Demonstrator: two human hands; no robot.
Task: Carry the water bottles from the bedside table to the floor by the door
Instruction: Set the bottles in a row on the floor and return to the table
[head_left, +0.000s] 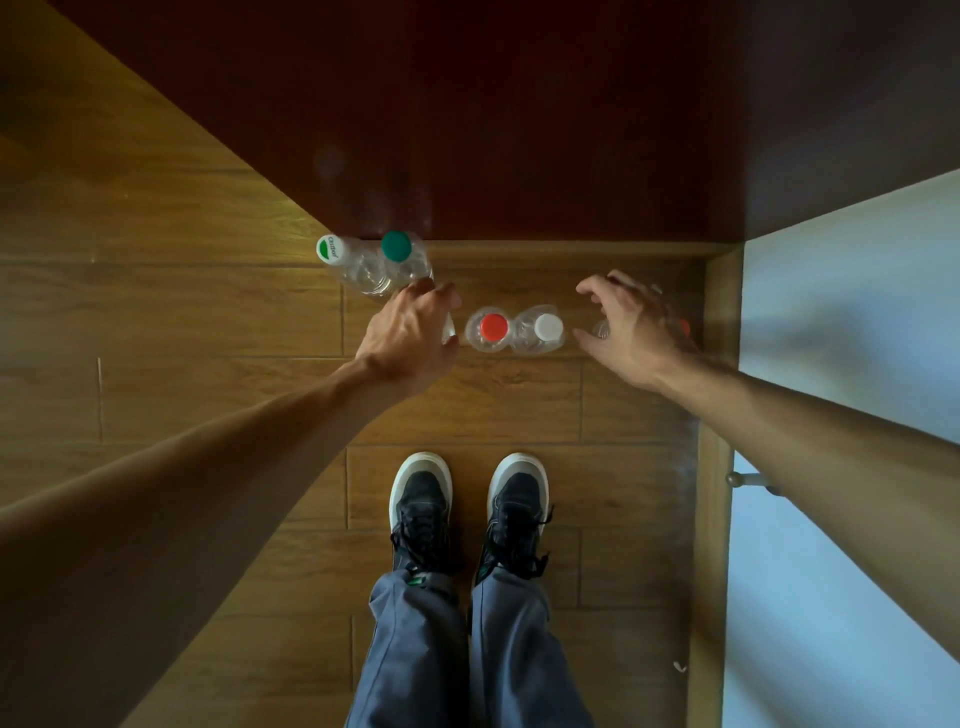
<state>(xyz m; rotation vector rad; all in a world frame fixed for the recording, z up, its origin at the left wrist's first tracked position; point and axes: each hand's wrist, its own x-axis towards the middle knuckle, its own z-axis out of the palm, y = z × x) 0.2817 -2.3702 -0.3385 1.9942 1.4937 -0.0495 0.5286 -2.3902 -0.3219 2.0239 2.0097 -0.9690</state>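
Observation:
I look straight down at a wooden floor in front of a dark red door (519, 130). Two clear bottles, one with a white-and-green cap (331, 249) and one with a green cap (397, 245), stand against the door. A red-capped bottle (493, 327) and a white-capped bottle (548, 328) stand side by side between my hands. My left hand (410, 332) curls down over the top of another clear bottle (450, 328), which it mostly hides. My right hand (628, 327) hovers with fingers spread over a clear bottle (601, 329). A red cap (684, 327) peeks out at that hand's right edge.
My two dark sneakers (421, 509) stand just behind the bottles. A wooden door frame (719, 364) and a pale wall (841, 322) close off the right side. A small metal doorstop (737, 479) sticks out from the frame. Wooden floor (182, 322) stretches away to the left.

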